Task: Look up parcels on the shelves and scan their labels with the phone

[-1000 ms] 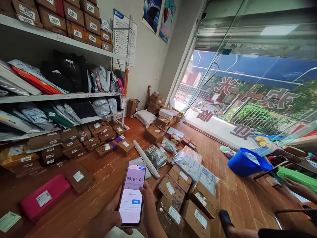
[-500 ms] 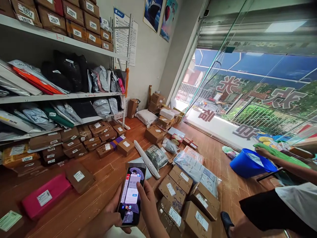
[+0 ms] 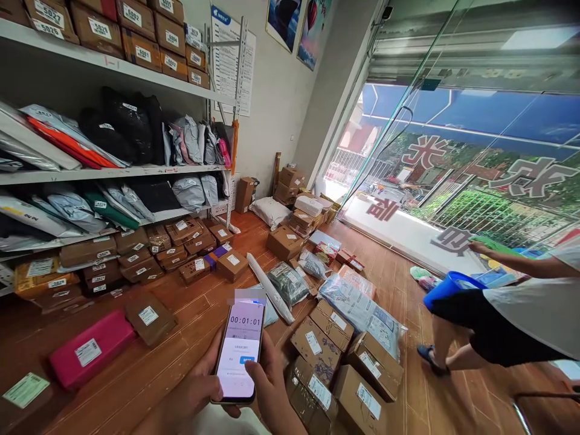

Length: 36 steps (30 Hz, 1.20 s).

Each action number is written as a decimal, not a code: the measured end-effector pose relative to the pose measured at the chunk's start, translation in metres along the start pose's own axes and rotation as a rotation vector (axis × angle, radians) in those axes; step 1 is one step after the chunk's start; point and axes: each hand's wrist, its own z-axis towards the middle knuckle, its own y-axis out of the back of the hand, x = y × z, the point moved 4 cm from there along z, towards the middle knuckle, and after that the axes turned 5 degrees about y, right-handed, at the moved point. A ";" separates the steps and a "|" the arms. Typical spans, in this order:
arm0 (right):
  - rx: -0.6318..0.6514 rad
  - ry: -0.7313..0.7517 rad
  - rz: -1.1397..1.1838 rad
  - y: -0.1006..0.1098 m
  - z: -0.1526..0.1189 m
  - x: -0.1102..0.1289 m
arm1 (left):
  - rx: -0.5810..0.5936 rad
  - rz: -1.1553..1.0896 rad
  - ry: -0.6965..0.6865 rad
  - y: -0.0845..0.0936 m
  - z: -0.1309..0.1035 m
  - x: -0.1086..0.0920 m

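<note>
At 10 o'clock I record white metal shelving point(image 3: 109, 65); at 12, a grey wall point(image 3: 276, 115) bearing two framed pictures point(image 3: 313, 30). At 2, I note a lettered glass front point(image 3: 480, 136) admitting daylight below a roller shutter point(image 3: 471, 51). Wood-plank floor point(image 3: 202, 305) shows at 8.

The phone point(image 3: 238, 350) says 00:01:01. Boxes point(image 3: 136, 23) on the top shelf point(image 3: 90, 58) have stickers point(image 3: 143, 54) like 5027, 5026, 5029, 6001, 6002, 6003, 6004. Glass point(image 3: 473, 136) has big Chinese characters point(image 3: 426, 151), incl. 光. Wall poster's point(image 3: 233, 75) print is too tiny, sorry.
</note>
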 end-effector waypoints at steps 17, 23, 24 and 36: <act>-0.068 0.410 -0.748 0.008 -0.003 0.031 | -0.053 0.039 0.054 -0.005 0.002 0.002; -0.123 0.342 -0.691 0.010 -0.002 0.030 | -0.012 0.058 0.020 -0.002 0.004 0.006; -0.128 0.347 -0.660 0.010 -0.002 0.029 | -0.010 0.057 0.021 -0.002 0.004 0.006; -0.025 0.111 -0.225 0.013 0.005 0.022 | -0.029 0.050 0.007 -0.006 0.001 0.005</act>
